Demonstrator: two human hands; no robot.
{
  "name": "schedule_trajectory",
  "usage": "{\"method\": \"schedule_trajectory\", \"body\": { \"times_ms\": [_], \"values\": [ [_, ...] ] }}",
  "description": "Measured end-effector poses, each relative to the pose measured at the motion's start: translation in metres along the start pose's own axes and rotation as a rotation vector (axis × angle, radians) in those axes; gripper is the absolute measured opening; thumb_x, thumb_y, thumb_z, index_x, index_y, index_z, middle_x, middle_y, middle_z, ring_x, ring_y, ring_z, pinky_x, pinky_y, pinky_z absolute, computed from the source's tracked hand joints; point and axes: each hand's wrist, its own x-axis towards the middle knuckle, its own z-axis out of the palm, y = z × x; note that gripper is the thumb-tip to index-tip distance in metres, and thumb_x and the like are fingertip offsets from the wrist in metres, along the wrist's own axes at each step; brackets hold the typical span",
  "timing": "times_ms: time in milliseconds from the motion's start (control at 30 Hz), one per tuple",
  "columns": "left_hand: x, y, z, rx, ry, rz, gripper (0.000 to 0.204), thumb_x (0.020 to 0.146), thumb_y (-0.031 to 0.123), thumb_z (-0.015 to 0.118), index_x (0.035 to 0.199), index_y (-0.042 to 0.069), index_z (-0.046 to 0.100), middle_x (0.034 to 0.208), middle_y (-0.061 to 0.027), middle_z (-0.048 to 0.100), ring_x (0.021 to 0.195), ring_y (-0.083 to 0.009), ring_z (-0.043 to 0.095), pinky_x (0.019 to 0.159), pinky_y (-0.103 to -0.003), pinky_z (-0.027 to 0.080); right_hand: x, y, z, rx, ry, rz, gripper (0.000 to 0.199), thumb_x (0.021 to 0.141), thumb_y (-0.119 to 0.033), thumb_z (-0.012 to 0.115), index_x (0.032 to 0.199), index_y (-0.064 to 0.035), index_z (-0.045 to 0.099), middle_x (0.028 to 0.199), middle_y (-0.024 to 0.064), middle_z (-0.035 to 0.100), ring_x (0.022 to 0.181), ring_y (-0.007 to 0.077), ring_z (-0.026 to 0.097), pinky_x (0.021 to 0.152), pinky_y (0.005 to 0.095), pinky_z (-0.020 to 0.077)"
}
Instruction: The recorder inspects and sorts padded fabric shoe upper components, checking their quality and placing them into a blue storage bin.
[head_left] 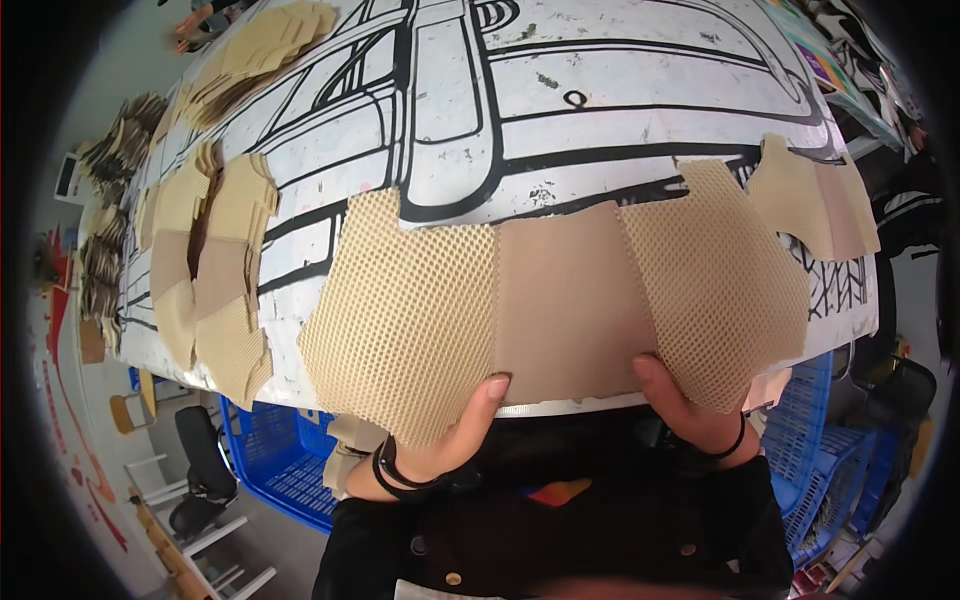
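A sewn fabric panel (570, 300) spans the near edge of the table, with beige mesh wings on both sides of a smooth tan middle strip. My left hand (455, 432) grips its lower edge near the left seam, thumb on top and fingers hidden beneath. At the right seam my right hand (690, 412) holds the same edge in the same way, its fingers also out of sight under the mesh. Black bands circle both wrists. The panel lies spread out, its two upper tabs pointing away from me.
Stacks of similar panels (225, 260) lie at the table's left, and another panel (820, 205) at the right. A pile of beige pieces (265, 50) sits at far left, near another person's hand (190, 28). Blue crates (280, 455) stand below the white, black-lined tabletop (590, 85).
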Motion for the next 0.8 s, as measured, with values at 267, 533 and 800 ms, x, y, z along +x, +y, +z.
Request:
{"method": "schedule_trajectory", "body": {
  "times_ms": [267, 533, 800],
  "values": [
    [0.005, 0.007, 0.002, -0.022, -0.012, -0.039, 0.036, 0.084, 0.008, 0.066, 0.118, -0.002, 0.058, 0.109, -0.013, 0.064, 0.099, -0.0238, 0.063, 0.085, -0.031, 0.048, -0.003, -0.006, -0.003, -0.131, -0.032, -0.095, 0.04, 0.076, -0.011, 0.073, 0.114, -0.0016, 0.061, 0.109, 0.0115, 0.062, 0.099, 0.0293, 0.062, 0.085, 0.036, 0.047],
    [0.011, 0.007, -0.003, 0.097, -0.095, 0.029, 0.036, 0.084, 0.009, 0.066, 0.118, -0.001, 0.059, 0.111, -0.0126, 0.064, 0.102, -0.0253, 0.061, 0.089, -0.031, 0.045, -0.006, 0.004, 0.003, 0.041, -0.108, -0.123, 0.046, 0.078, -0.014, 0.07, 0.121, -0.004, 0.058, 0.115, 0.0097, 0.061, 0.104, 0.0287, 0.061, 0.089, 0.0375, 0.0461],
    [0.009, 0.012, -0.006, 0.145, -0.181, -0.001, 0.036, 0.084, 0.011, 0.064, 0.118, 0.0, 0.059, 0.109, -0.0122, 0.064, 0.1, -0.0253, 0.061, 0.089, -0.034, 0.046, -0.007, 0.004, -0.004, -0.306, -0.137, -0.256, 0.041, 0.077, -0.017, 0.069, 0.116, -0.0058, 0.06, 0.113, 0.0073, 0.062, 0.101, 0.0216, 0.063, 0.083, 0.0319, 0.0521]
  ]
}}
